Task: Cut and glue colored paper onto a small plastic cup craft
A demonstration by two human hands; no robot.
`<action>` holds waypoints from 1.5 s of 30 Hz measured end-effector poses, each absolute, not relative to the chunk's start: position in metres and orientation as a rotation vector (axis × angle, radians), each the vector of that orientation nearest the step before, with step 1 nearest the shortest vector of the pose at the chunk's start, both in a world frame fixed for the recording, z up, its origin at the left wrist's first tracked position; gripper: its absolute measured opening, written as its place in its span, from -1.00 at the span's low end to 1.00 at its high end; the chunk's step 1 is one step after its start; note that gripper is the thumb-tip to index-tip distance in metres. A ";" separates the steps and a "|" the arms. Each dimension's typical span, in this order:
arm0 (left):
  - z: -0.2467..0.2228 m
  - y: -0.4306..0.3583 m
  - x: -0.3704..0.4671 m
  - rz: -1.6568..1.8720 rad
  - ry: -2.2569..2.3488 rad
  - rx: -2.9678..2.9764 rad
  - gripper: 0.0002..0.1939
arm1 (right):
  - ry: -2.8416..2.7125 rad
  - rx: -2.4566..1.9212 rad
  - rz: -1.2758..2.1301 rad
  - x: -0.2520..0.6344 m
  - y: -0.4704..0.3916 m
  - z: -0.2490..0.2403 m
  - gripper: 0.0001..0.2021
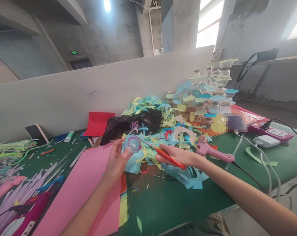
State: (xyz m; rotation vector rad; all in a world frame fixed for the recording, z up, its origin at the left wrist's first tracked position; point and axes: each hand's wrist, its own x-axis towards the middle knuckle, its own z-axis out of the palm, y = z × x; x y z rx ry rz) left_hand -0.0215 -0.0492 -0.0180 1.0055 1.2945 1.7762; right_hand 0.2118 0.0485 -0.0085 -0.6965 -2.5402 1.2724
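Note:
Between the fingers and thumb of my left hand (pixel 116 161) is a small clear plastic cup (pixel 134 144) with a purple rim, tilted, and a piece of light blue paper (pixel 134 164) is against it. My right hand (pixel 175 154) grips orange-handled scissors (pixel 171 159). Their blades point left and reach close to the cup's rim; whether they touch the paper I cannot tell. Paper offcuts (pixel 153 152) in blue and yellow-green lie heaped behind and below both hands.
Pink sheets (pixel 86 183) lie under my left forearm. Right of my right hand rests a pink glue gun (pixel 214 152) with its cord. Stacked clear cups with paper discs (pixel 212 98) stand at the back right. A phone (pixel 36 134) leans at the back left; power strips (pixel 273 131) sit at both sides.

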 end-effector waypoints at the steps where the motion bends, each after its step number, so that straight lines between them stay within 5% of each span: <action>1: -0.017 -0.050 -0.022 1.749 1.304 1.023 -0.56 | -2.550 -0.699 1.265 0.212 0.049 -0.008 -0.53; 34: -0.012 -0.053 -0.018 1.751 1.247 0.921 -0.51 | -2.387 -0.504 1.535 0.210 0.048 -0.010 -0.50; 45: -0.009 -0.056 -0.028 1.701 1.447 1.155 -0.45 | -2.553 -0.714 1.288 0.215 0.050 -0.007 -0.51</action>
